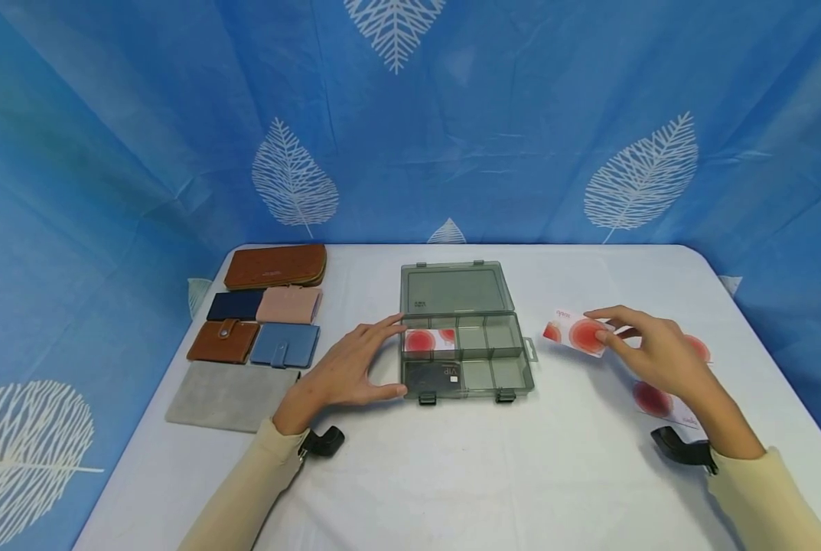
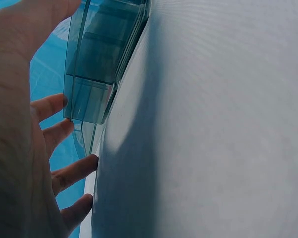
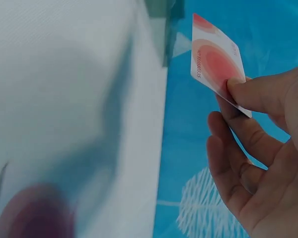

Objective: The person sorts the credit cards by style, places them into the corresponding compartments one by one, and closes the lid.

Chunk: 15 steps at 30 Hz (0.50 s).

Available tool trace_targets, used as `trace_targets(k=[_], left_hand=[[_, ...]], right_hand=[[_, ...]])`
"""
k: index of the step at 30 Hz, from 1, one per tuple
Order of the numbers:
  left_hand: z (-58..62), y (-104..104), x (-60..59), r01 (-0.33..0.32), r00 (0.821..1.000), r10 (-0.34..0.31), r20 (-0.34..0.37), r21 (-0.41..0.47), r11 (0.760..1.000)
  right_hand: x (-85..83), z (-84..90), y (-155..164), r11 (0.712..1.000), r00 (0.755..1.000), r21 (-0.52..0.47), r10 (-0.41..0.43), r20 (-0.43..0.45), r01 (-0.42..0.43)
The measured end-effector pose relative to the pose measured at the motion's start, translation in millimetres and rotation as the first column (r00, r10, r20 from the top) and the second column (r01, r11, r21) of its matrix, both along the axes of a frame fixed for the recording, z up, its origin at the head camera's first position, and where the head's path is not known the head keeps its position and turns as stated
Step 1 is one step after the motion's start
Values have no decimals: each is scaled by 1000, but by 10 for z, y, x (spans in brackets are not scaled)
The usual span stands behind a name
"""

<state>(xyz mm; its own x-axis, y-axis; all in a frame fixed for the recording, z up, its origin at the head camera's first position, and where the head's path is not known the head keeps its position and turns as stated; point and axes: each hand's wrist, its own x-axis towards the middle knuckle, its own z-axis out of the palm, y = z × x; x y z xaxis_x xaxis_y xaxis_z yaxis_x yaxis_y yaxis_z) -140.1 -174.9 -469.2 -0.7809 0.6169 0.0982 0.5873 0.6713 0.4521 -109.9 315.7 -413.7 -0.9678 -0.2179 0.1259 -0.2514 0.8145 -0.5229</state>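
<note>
A translucent grey-green compartment box [image 1: 477, 375] lies on the table with its lid laid back. One upper compartment holds a white card with red circles [image 1: 431, 340]; a black VIP card [image 1: 434, 376] lies in the lower left one. My left hand [image 1: 348, 367] touches the box's left side, fingers and thumb spread. In the left wrist view, the fingertips [image 2: 57, 104] meet the clear wall. To the right of the box, my right hand [image 1: 651, 348] pinches another red-and-white card [image 1: 575, 332] between thumb and fingers, raised above the table.
On the left lie a brown zip wallet [image 1: 275, 266], a navy wallet [image 1: 234, 304], a pink one [image 1: 288, 304], a brown snap wallet [image 1: 222, 340], a blue one [image 1: 285, 344] and a grey pouch [image 1: 231, 394]. More cards [image 1: 654, 399] lie under my right forearm.
</note>
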Motion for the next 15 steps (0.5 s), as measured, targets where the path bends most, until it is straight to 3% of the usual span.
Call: trace_targets(k=[6,15], left_hand=[[8,-2,3,0,1000,0,7,1,1000],[14,-5,-5,-2,1000,2,9,1,1000]], right_hand=[[-70,77,-208,998,996,-27,53,-71,-55],[-192,88,-586,989,988,-43,135,-81,-138]])
